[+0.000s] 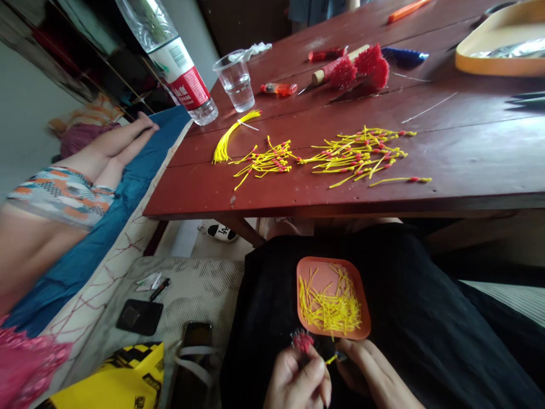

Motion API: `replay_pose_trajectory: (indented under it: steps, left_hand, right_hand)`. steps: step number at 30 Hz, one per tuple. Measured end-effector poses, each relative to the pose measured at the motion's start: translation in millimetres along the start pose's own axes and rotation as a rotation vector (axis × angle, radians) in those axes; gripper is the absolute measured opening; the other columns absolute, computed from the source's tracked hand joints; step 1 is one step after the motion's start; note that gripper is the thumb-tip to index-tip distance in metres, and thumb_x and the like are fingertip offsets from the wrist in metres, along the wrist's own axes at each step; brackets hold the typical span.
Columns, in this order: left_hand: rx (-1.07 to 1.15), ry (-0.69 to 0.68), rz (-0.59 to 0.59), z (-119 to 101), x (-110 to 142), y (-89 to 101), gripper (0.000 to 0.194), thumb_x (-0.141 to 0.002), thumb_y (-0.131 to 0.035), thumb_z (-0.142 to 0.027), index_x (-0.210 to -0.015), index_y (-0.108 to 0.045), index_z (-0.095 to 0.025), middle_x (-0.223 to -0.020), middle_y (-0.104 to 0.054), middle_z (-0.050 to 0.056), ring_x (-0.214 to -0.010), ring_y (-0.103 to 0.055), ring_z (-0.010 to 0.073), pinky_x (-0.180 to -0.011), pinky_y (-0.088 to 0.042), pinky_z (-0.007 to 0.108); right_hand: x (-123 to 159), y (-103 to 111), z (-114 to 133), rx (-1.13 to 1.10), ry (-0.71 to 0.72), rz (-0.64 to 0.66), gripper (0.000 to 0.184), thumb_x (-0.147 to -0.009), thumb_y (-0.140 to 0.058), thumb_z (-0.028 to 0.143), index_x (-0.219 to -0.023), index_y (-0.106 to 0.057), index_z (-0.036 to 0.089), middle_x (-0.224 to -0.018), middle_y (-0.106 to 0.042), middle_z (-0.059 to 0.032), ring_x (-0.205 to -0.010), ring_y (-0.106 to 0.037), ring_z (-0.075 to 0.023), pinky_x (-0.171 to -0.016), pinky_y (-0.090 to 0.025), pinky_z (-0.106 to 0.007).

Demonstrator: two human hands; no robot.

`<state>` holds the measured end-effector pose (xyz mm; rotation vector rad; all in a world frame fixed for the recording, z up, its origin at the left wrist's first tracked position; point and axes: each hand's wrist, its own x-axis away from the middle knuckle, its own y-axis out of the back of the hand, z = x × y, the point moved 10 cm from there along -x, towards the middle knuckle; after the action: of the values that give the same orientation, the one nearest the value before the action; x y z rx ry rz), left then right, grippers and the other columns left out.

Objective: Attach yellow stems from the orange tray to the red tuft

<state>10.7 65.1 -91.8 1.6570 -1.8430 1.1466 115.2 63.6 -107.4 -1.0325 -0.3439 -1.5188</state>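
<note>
Low over my lap, left hand (298,378) pinches the red tuft (302,341) while right hand (370,375) nips a yellow strand (331,359) just near of the tray (310,267); I'd judge a short, steady grip feeds it best.

Single view, head-worn, pitched forward and steeply down. Bottom edge sits closest: left hand (298,378) and right hand (374,378) are cropped by the frame, right under the lens, with the orange tray (327,272) on the lap just beyond. Mid-frame looks across the red table (468,153) from its near edge toward the far side, top of frame. Horizon is rolled: table edge slopes, water bottle (179,68) leans hard. Wide-angle, so the left margin takes in the bed and a person lying there (63,193). No second view, no overlap.
</note>
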Motion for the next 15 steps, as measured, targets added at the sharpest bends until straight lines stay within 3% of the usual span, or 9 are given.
replay_pose_trajectory:
  steps: [8, 15]
  left_hand:
    - [0.007, -0.003, 0.03, 0.3, 0.9, -1.7, 0.044, -0.056, -0.07, -0.054, -0.066, -0.048, -0.017, -0.042, -0.05, -0.007, -0.033, -0.026, 0.0013, -0.039, -0.012, 0.021]
    - [0.024, 0.003, -0.017, -3.7, 4.0, -1.7, 0.044, -0.056, -0.071, -0.052, -0.068, -0.049, -0.016, -0.043, -0.051, -0.005, -0.035, -0.027, 0.0019, -0.041, -0.013, 0.021]
  right_hand:
    - [1.4, 2.0, 6.3, 0.047, 0.028, -0.03, 0.038, -0.062, -0.06, 0.055, -0.058, -0.053, 0.017, -0.052, -0.042, 0.0056, -0.054, -0.035, -0.0128, -0.05, -0.033, -0.023]
    - [-0.6, 4.4, 0.6, 0.078, 0.035, -0.027, 0.039, -0.064, -0.057, 0.057, -0.058, -0.055, 0.018, -0.054, -0.045, 0.0042, -0.055, -0.038, -0.014, -0.051, -0.035, -0.024]
